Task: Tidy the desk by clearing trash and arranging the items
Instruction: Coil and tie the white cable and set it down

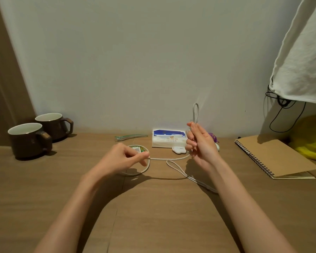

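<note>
The table [162, 207] carries two brown mugs, the near mug [28, 141] and the far mug [53, 126]. It also holds one each of these: a white cord [169, 158], a tissue pack [169, 141], a green hair clip [130, 137], a spiral notebook [275, 157], a small white cloud-shaped piece [179, 150] and a small green packet [138, 149]. There is also one purple wrapper [213, 137], partly hidden, one yellow bag [312, 141], one white cloth [303, 61] hanging at the right, one black cable [281, 121] below it, and two hands, the left hand [124, 158] and the right hand [199, 143].

green packet [137, 149]: mostly behind left hand [124, 157] | purple item [213, 137]: perhaps wrapper, half hidden | yellow bag [312, 143]: cropped
</note>
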The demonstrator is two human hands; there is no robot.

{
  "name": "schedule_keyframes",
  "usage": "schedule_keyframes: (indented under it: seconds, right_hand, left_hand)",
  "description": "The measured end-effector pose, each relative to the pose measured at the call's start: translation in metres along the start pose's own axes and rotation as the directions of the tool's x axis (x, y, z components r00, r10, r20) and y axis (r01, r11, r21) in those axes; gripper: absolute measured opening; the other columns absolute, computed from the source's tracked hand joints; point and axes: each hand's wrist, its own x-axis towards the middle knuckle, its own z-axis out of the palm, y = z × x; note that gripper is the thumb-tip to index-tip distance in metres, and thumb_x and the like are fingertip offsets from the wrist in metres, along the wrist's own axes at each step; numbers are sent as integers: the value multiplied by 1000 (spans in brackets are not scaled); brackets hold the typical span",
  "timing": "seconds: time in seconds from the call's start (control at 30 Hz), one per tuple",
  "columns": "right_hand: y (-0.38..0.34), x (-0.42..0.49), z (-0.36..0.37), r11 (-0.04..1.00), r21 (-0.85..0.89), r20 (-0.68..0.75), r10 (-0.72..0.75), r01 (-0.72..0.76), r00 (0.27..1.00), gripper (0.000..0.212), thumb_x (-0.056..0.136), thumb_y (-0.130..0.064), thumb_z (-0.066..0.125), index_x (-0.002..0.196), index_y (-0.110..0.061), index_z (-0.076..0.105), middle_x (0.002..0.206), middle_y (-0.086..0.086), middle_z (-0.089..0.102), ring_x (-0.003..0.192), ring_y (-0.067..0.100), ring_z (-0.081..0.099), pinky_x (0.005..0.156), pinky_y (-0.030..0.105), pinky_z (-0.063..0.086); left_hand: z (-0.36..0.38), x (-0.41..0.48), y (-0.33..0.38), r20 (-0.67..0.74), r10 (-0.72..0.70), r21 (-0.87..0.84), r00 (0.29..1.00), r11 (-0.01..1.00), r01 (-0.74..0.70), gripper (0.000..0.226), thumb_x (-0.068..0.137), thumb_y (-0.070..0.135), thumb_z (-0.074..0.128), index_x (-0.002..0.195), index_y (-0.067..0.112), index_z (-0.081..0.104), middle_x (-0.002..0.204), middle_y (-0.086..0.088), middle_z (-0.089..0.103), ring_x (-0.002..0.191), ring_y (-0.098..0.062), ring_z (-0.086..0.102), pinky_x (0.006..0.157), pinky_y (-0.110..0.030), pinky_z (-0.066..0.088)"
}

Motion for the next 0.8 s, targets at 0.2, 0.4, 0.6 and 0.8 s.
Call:
schedule_keyframes:
  seconds: [0.2, 0.4, 0.6, 0.8]
  right_hand:
    - [14, -7, 4, 819, -554, 123, -101, 152, 987, 17, 97, -22, 53, 94, -22, 70, 56, -5, 41, 40, 1, 30, 36, 13, 24]
    - [35, -24, 25, 539, -810, 320, 77, 231, 944, 25, 102, -20, 41, 106, -10, 64, 98, 3, 72, 51, -6, 50, 48, 8, 35]
    - [52, -28, 37, 788, -615, 336, 224, 33, 915, 21, 103, -21, 40, 106, -13, 59, 96, 5, 75, 72, 8, 63, 65, 23, 45]
    - [48, -33, 38, 903, -347, 337, 373, -254, 865, 24, 102, -17, 41, 117, -5, 54, 65, 2, 57, 55, 14, 60, 72, 36, 60]
  left_hand:
    - [-5, 0, 6, -45, 143, -93, 989, 985, -147, 25, 81, 42, 62, 81, 23, 78, 71, -17, 61, 59, -14, 41, 56, -21, 33]
    - [-6, 6, -1, -223, 182, -36, 958, 980, -194, 13, 86, 29, 63, 78, 26, 73, 75, -6, 66, 61, -14, 48, 55, -17, 35]
    - [0, 12, -5, -387, 209, -10, 898, 973, -230, 5, 81, 28, 68, 79, 27, 73, 71, 0, 64, 61, -12, 50, 56, -23, 39]
    - [6, 13, -7, -474, 272, 81, 837, 961, -266, 11, 78, 32, 69, 84, 24, 75, 65, 5, 60, 58, -6, 47, 51, -12, 34]
